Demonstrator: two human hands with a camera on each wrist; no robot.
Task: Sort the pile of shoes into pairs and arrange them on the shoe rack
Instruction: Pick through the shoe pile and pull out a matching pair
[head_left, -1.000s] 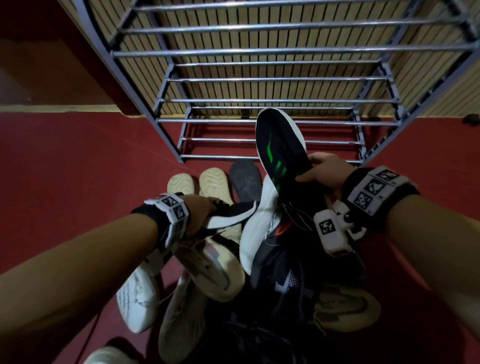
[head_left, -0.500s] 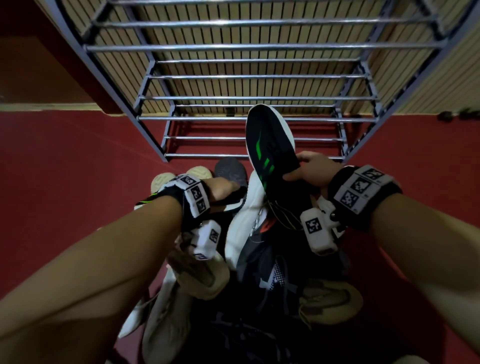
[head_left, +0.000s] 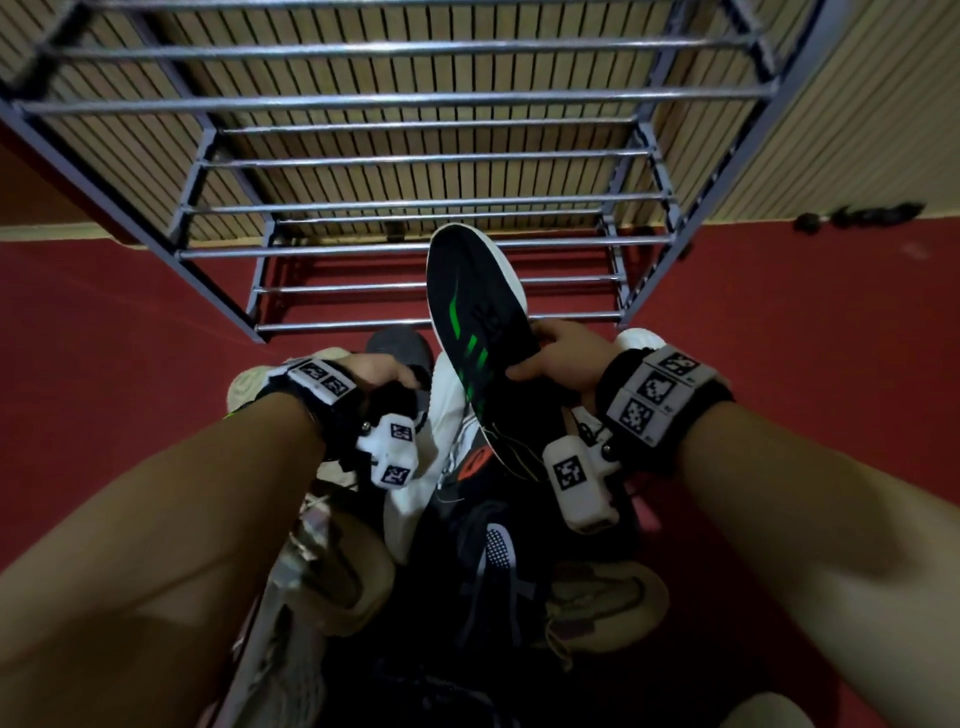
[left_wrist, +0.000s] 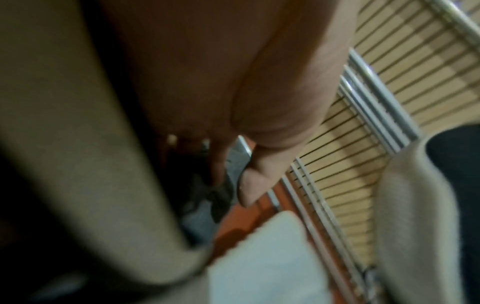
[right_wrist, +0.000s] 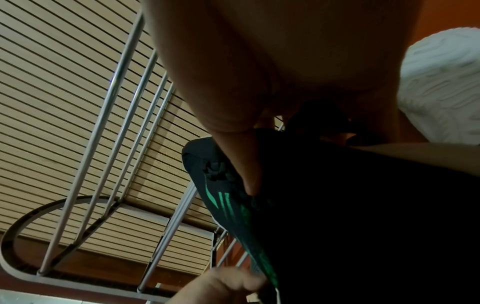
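Observation:
My right hand (head_left: 550, 353) grips a black shoe with green stripes and a white sole (head_left: 467, 301), lifted above the pile with its toe towards the shoe rack (head_left: 415, 254). In the right wrist view my thumb presses on that shoe (right_wrist: 233, 195). My left hand (head_left: 379, 371) is curled round a dark shoe (head_left: 395, 400) just left of it, and the hand hides most of that shoe. The left wrist view is blurred and shows my thumb and fingers (left_wrist: 249, 181) pinching a dark grey edge (left_wrist: 237, 158).
The pile lies on the red floor between my forearms: a white shoe (head_left: 415, 467), a black shoe with a white mark (head_left: 498, 551), beige shoes (head_left: 608, 597) and a grey toe (head_left: 400, 345). Another white shoe (head_left: 641, 338) lies by the rack's right leg. No shoes stand on the rack's bars.
My left hand has moved forward and to the right with its dark shoe, closer to my right hand. The right hand keeps the green-striped shoe in about the same place.

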